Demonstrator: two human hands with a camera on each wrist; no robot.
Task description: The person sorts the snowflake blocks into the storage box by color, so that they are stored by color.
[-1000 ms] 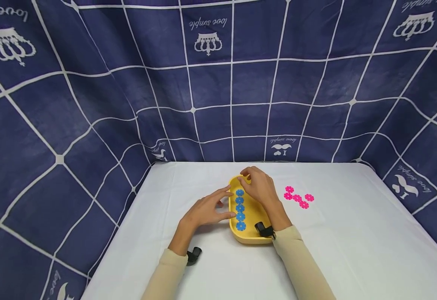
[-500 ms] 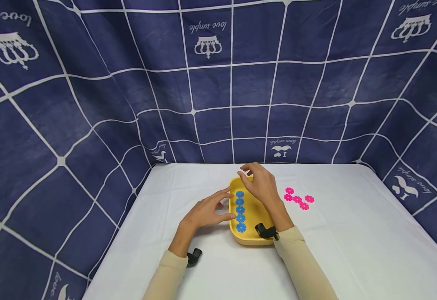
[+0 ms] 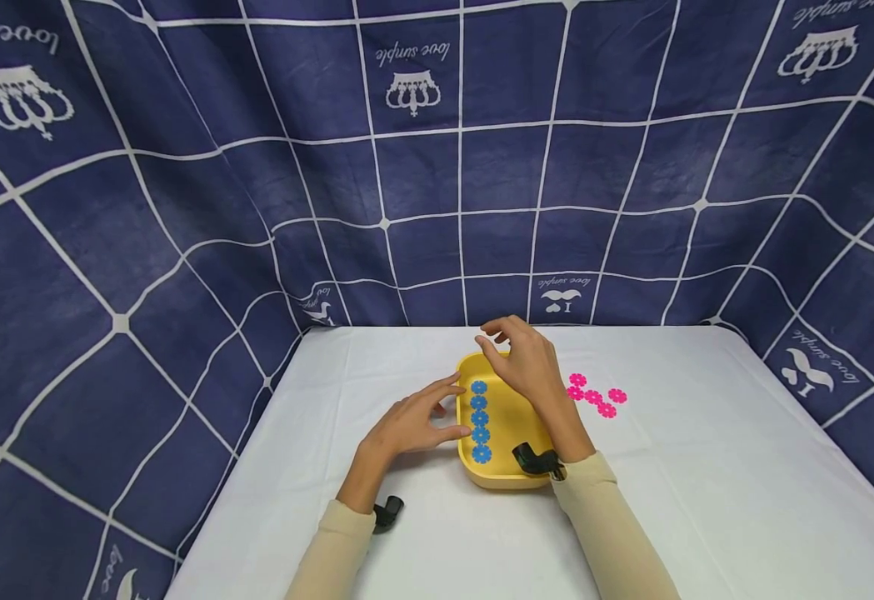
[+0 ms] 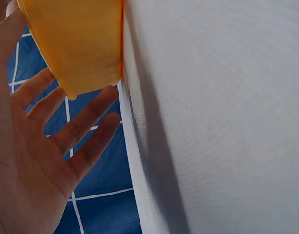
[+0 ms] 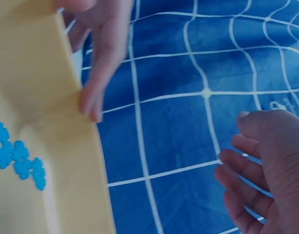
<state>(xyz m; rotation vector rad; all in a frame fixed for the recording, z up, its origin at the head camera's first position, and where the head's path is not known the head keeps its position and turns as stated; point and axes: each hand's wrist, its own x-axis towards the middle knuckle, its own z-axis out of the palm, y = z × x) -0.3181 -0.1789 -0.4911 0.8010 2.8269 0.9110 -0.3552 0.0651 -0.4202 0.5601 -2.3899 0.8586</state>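
Observation:
A yellow rectangular tray (image 3: 513, 429) stands on the white table, with several blue flower-shaped pieces (image 3: 480, 419) in a straight row along its left side. My left hand (image 3: 410, 422) rests against the tray's left side, fingers spread and thumb at the rim. In the left wrist view its fingers (image 4: 93, 114) are extended under and beside the tray wall. My right hand (image 3: 528, 363) hovers above the tray's far right part, hiding some of the rim. Its fingers (image 5: 244, 165) are loosely curled, and nothing shows between them.
Several pink flower-shaped pieces (image 3: 593, 397) lie loose on the white table (image 3: 706, 483) to the right of the tray. A dark blue curtain (image 3: 422, 183) with white grid lines surrounds the table at the back and sides.
My right hand has lifted slightly up and away from the tray's far end, its fingers loosening. The left hand, tray, blue row and pink pieces stay as they were.

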